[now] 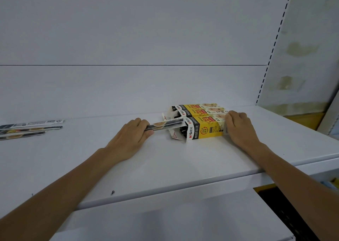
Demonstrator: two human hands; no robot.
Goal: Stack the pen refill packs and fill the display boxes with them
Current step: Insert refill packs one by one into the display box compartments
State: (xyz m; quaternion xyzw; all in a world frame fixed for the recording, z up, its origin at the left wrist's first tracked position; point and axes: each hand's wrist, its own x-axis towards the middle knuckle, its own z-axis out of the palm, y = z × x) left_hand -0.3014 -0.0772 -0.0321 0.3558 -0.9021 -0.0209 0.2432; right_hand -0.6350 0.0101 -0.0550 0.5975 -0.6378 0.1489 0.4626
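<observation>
Nearest me on the white shelf (165,163), my left hand (132,136) gripped a stack of refill packs (165,126). My left fingers (142,124) were curled over the top of it and my thumb was tucked underneath, so the hand was closed firmly round the bundle. The free end of the stack reached just past my fingertips into the open mouth of the nearest display box (207,128), whose torn flaps splayed around it.

My right hand (238,128) clasped the closed end of that box. Its fingers (233,115) lay close together, bent over the top edge.

To do this well, I judged I should hold the stack level and squared to the opening and keep the flaps from folding inward. I should also brace with my right hand so the box would not skid as I pushed.

Just beyond my right fingertips, two more display boxes (200,110) lay touching the first, side by side. Well off to the left of my left hand lay loose refill packs (29,128), waiting to be gathered.
</observation>
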